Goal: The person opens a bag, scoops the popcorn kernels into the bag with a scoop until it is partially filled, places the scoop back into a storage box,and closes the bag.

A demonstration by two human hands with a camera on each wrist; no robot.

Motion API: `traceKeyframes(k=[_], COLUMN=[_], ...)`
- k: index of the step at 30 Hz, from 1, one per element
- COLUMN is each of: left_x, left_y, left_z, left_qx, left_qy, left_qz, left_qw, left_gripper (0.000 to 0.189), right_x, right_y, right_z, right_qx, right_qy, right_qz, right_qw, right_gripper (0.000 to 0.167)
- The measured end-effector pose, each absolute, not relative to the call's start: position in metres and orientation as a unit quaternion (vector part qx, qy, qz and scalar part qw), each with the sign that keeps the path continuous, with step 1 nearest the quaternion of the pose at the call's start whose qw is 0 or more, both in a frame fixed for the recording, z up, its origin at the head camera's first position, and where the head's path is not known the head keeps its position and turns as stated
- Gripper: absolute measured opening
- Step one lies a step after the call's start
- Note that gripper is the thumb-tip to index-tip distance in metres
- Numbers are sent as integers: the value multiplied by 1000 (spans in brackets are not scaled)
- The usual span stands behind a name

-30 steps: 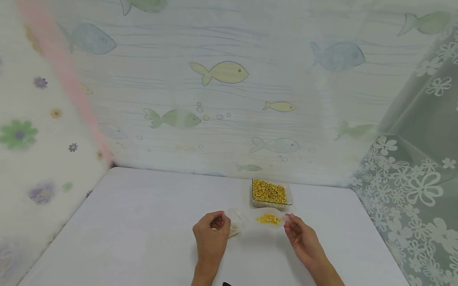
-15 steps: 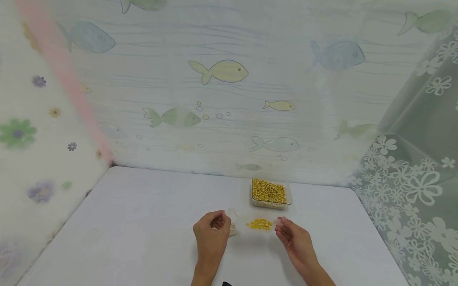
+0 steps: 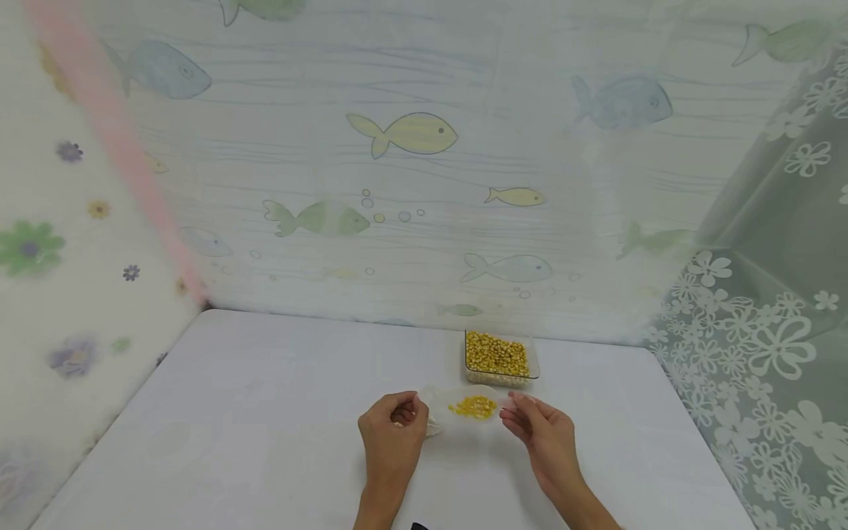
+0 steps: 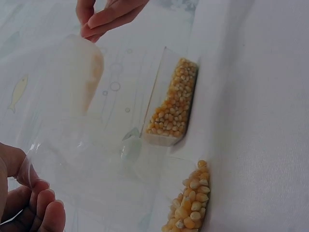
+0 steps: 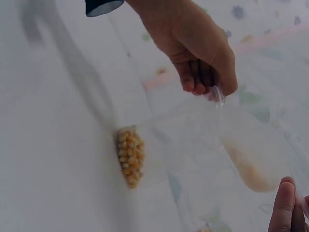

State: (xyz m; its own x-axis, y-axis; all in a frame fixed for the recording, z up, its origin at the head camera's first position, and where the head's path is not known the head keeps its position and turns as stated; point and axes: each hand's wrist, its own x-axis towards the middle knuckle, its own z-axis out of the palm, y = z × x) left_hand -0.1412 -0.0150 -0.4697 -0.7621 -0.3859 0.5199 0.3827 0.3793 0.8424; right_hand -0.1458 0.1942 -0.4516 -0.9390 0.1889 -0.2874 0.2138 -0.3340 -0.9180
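Note:
My left hand (image 3: 394,434) pinches the upper rim of a clear plastic bag (image 5: 178,140). Corn kernels (image 5: 131,154) fill the bag's bottom, which stands on the table. In my right hand (image 3: 543,434), thumb and fingers pinch the end of a translucent white scoop (image 4: 79,67). Yellow kernels (image 3: 475,407) lie in the scoop, seen from above in the head view. Its far end is right at the bag's mouth, overlapping the bag's edge in the head view. From the left wrist, the scoop is above the height of the kernels in the bag.
Behind the hands stands a clear rectangular container (image 3: 533,361) of corn kernels, near the table's back edge. The table (image 3: 265,412) has a white cover. A fish-patterned curtain (image 3: 411,243) hangs behind it, with flowered sheets at both sides.
My right hand has carried the scoop of kernels leftward to the bag's mouth, dipping and then rising slightly. My left hand has kept its hold on the bag in nearly the same place.

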Motion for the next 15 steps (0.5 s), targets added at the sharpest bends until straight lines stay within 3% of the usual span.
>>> traceKeyframes(k=[6, 15], left_x=[-141, -141], left_y=[-15, -15], left_z=[-469, -469], left_qx=[0, 3], left_qy=[-755, -756], left_qz=[-557, -557], left_qw=[345, 344], left_gripper=[15, 15], right_x=[-149, -146], right_y=[189, 181], right_z=[-443, -425], right_qx=[129, 49], right_qy=[642, 703], right_qz=[-755, -705], right_qw=[-28, -77], right_gripper=[30, 20])
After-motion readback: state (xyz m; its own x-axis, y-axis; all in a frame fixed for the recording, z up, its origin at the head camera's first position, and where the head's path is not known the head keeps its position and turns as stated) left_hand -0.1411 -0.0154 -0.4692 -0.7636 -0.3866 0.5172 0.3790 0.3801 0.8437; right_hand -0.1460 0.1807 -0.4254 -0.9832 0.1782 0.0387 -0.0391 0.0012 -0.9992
